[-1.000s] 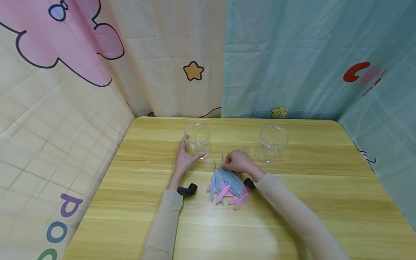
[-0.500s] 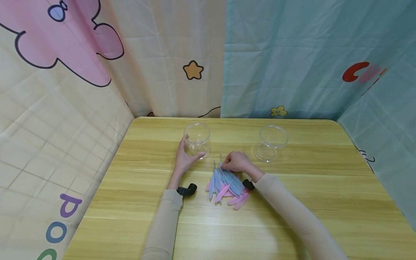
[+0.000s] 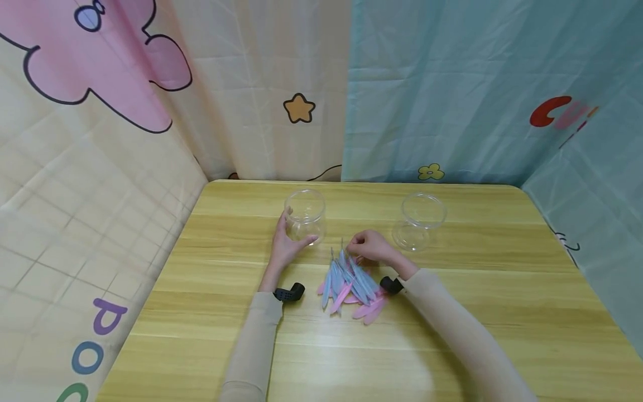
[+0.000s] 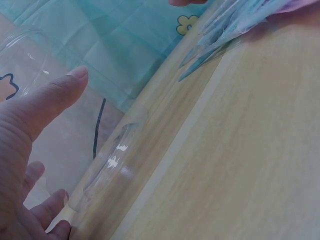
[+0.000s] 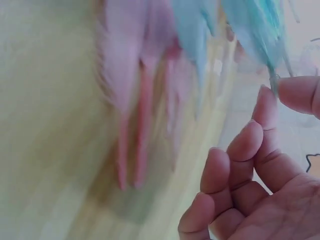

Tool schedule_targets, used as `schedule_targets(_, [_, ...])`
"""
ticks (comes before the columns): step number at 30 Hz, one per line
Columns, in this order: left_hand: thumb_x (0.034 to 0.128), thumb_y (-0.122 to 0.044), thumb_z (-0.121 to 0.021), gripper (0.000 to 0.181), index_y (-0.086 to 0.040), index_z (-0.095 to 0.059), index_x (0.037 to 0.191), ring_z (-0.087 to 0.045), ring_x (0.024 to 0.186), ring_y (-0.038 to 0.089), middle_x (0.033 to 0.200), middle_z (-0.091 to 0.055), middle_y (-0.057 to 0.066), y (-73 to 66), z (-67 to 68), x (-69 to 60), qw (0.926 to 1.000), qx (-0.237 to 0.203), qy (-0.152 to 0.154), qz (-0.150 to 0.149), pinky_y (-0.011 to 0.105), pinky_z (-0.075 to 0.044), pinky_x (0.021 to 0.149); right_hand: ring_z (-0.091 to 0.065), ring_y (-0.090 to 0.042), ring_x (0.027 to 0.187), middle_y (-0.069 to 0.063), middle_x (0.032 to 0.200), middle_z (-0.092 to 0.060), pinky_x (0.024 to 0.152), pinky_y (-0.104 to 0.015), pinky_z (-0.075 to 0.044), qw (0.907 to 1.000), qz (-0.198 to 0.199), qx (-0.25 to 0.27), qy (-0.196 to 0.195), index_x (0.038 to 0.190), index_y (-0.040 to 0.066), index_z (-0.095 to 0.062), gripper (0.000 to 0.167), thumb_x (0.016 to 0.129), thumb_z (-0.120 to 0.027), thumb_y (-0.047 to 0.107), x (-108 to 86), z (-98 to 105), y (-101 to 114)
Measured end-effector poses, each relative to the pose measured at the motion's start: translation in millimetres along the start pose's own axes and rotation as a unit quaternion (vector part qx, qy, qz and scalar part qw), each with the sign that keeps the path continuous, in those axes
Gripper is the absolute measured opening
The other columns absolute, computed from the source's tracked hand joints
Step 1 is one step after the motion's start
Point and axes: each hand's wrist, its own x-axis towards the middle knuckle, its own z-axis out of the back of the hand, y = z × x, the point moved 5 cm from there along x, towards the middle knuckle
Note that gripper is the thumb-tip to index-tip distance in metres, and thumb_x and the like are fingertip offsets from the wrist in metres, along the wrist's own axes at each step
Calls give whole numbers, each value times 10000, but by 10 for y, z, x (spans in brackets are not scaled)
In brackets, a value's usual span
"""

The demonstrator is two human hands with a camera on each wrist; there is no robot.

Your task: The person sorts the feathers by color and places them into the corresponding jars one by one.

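Observation:
My left hand [image 3: 286, 245] holds a clear jar [image 3: 308, 219] at the left back of the table. In the left wrist view its thumb and fingers lie on either side of the transparent jar. My right hand [image 3: 370, 247] is over the top of a heap of blue feathers [image 3: 335, 279] and pink feathers [image 3: 370, 314]. Between its thumb and index finger it pinches the quill of a blue feather [image 5: 257, 35], as the right wrist view shows. Other feathers hang or lie close by; pink quills [image 5: 141, 135] point down in that view, blurred.
A second clear jar [image 3: 423, 215] stands at the back right, beyond my right hand. The wooden table [image 3: 211, 312] meets a printed curtain [image 3: 261, 84] at its back edge. A black camera sits on each wrist.
My right hand has lifted slightly and shifted a little right, and the upper blue feathers have spread apart. My left hand and both jars have stayed in place.

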Motion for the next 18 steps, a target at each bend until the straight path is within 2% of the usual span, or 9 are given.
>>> schedule_targets(5, [656,-403,-863,1099,-230,-201,1516,-297,1330,308,1512,-285,-20,-1,2,-2,10000,4,-13,4,502,-283,1044,-446,-141,624,-10,714,-551,583,-269,-369,9992,162,203,-312,772,68,-623,154,873,-585,177,-23,123,84])
schedule_targets(11, [659,-425,-856,1095,-240,-199,1515,-290,1336,307,1513,-280,-28,9,-2,-2,10000,30,15,-23,509,-283,1043,-468,-167,717,-42,776,-574,667,-288,-407,9960,356,473,-665,801,37,-621,147,896,-604,148,-29,243,184])
schedule_targets(18, [656,-427,-857,1097,-247,-198,1515,-286,1341,297,1513,-280,-34,23,-1,4,10000,58,8,-1,494,-280,1048,-471,-187,760,-86,799,-563,691,-300,-409,9915,621,959,-622,886,8,-623,113,900,-629,119,-61,316,287])
